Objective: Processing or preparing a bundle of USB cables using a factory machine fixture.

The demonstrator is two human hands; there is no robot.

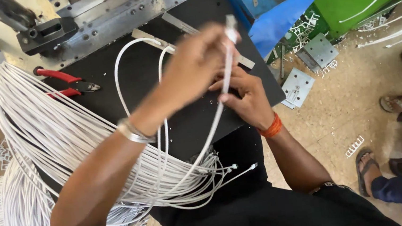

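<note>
Gripping white cable (pixel 226 79): left hand (pixel 193 66), right hand (pixel 244 95), above black worktable (pixel 152 77).

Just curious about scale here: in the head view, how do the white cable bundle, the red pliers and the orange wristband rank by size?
1. white cable bundle, by far the largest.
2. red pliers.
3. orange wristband, smallest, though it sits nearer the camera.

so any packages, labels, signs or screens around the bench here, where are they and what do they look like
None show in this view: no package, label, sign or screen.
Nearest to it: plain square metal plates on the floor, right of the black bench, grey, with small holes.
Both hands, left hand and right hand, hold a bare white cable with no tag visible.
</note>
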